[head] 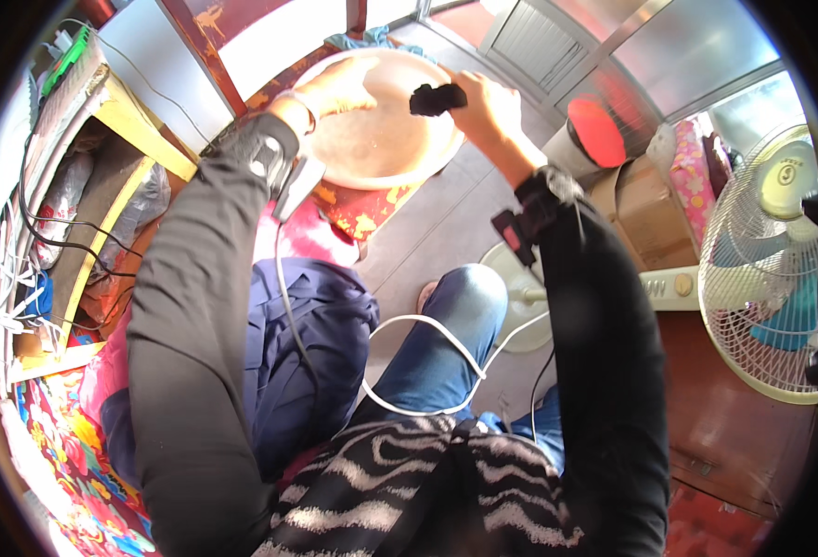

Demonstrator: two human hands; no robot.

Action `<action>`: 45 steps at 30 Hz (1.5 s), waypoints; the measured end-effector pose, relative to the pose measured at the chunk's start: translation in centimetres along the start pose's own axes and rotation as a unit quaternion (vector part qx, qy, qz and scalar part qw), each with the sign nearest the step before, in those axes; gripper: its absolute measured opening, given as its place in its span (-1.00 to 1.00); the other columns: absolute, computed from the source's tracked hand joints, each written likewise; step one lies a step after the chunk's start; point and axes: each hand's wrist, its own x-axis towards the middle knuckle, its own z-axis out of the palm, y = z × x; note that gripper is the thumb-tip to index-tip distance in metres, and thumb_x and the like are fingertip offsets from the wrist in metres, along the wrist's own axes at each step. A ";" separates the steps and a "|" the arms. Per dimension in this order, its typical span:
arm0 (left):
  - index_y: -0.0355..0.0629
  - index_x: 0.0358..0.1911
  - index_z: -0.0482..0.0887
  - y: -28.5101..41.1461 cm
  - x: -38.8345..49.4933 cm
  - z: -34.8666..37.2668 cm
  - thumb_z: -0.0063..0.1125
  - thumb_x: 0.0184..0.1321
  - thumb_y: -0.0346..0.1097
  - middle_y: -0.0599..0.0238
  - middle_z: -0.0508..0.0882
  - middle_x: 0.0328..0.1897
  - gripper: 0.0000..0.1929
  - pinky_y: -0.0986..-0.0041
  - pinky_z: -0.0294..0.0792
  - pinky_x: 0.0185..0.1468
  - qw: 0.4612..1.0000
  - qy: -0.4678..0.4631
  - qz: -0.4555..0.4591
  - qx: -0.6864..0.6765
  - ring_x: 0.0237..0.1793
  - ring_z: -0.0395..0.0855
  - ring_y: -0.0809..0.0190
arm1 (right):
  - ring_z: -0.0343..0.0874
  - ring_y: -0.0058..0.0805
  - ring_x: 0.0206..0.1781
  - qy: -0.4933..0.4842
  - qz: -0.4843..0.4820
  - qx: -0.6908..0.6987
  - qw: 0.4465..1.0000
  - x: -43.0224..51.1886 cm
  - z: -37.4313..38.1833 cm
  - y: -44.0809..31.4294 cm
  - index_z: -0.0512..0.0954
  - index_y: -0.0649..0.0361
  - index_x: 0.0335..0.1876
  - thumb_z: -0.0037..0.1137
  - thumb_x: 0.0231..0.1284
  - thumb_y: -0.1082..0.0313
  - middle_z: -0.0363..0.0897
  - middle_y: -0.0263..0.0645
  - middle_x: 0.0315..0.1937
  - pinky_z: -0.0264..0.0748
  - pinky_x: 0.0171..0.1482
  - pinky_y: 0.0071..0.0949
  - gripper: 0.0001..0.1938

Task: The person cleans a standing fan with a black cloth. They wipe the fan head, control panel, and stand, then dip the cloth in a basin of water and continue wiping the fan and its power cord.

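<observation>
A wide, pale plastic basin [409, 177] sits before me on a red-and-gold patterned surface. Cloudy, light brown water appears to fill its bottom. Over the basin's left side, my left hand [336, 87] reaches with thumb and fingers apart and nothing in it. Bunched in my right hand [487, 111], above the right rim, is a small black cloth item [436, 99], perhaps a sock. Strong sunlight washes out parts of both hands. Beside my thigh lies a folded navy garment [304, 327], with a pink cloth [297, 240] partly beneath it.
A white cable [426, 320] loops across my lap. To the right stand an electric fan [757, 264], a cardboard box [649, 209] and a bin with a red lid [595, 132]. A wooden shelf [137, 125] with bags and tangled cords is at left. Blue cloth [374, 38] lies behind the basin.
</observation>
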 end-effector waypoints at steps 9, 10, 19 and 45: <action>-0.15 0.51 0.31 9.0 1.6 1.8 0.38 0.24 -0.31 0.15 0.59 0.17 -0.24 0.41 0.48 0.16 0.982 -0.135 -0.010 0.129 0.07 0.56 0.24 | 0.62 -0.50 -0.23 -0.019 0.143 0.479 0.866 -6.3 -7.4 1.9 0.66 0.21 -0.02 0.44 0.05 0.27 0.69 -0.29 -0.29 0.52 -0.09 -0.45 -0.63; -0.15 0.49 0.33 11.0 1.9 2.7 0.37 0.28 -0.24 0.18 0.61 0.11 -0.28 0.43 0.49 0.09 0.985 -0.125 -0.036 0.115 0.01 0.58 0.26 | 0.51 -0.64 -0.25 -0.040 0.175 0.512 0.840 -8.0 -8.7 1.7 0.65 0.22 -0.03 0.43 0.05 0.31 0.65 -0.40 -0.31 0.44 -0.14 -0.55 -0.65; -0.13 0.16 0.58 25.9 2.1 19.2 0.31 0.32 -0.34 0.28 0.69 -0.04 -0.64 0.56 0.65 -0.10 0.922 -0.289 -0.068 -0.249 -0.06 0.73 0.35 | 0.58 -0.55 0.18 -0.063 0.217 0.650 0.725 -31.1 -20.9 2.1 0.34 0.11 0.47 0.25 0.45 0.13 0.60 -0.33 0.13 0.48 0.25 -0.42 -0.42; -0.17 0.29 0.60 22.6 13.0 46.3 0.07 0.23 -0.54 0.30 0.60 0.33 -0.50 0.46 0.42 0.23 0.933 0.080 -0.140 -0.323 0.18 0.56 0.31 | 0.60 -0.28 -0.09 0.112 0.319 -0.037 0.940 -47.9 -17.2 18.7 0.66 -0.11 -0.18 0.26 -0.13 0.54 0.56 -0.42 -0.18 0.45 -0.08 -0.27 -0.66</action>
